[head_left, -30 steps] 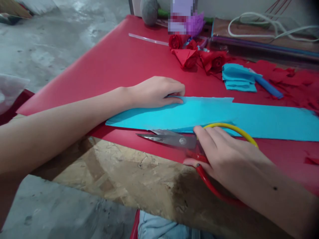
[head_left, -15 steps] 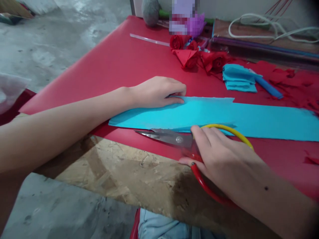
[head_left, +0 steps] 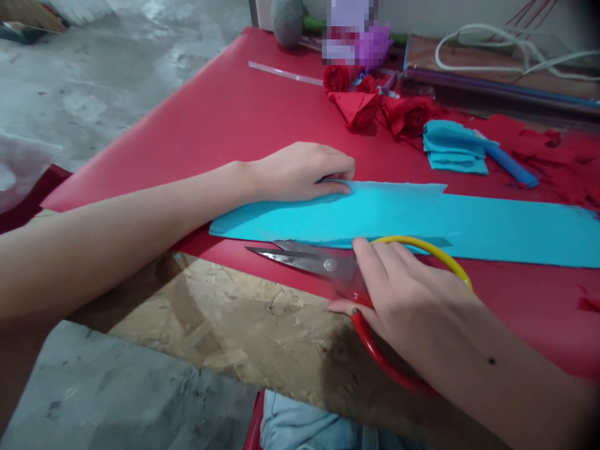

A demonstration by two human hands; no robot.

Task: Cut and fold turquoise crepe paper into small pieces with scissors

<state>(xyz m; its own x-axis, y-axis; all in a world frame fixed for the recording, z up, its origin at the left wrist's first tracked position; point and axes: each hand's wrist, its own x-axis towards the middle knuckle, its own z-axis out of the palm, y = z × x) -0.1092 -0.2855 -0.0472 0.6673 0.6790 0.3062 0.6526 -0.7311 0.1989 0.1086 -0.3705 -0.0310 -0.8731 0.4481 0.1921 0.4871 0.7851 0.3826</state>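
A long, folded strip of bright blue crepe paper [head_left: 403,215] lies flat across the red sheet. My left hand [head_left: 309,170] rests on its upper edge, fingers curled, with thumb and fingers closed on the paper. In my right hand [head_left: 407,287] is a pair of scissors [head_left: 330,265] with one yellow and one red handle loop. Their blades point left along the lower edge of the strip, slightly apart, one blade partly at the paper's edge. The inner side of the left fingers is hidden.
Red paper roses [head_left: 354,109] lie at the back, beside a small folded blue paper stack [head_left: 452,147] and a blue stick-like piece [head_left: 513,165]. Red scraps [head_left: 553,150] spread at right. A white cable [head_left: 492,65] lies behind. The bare board edge [head_left: 262,312] is nearest me.
My right hand and the scissors have shifted a little to the left along the paper's lower edge. My left hand stays in place on the strip.
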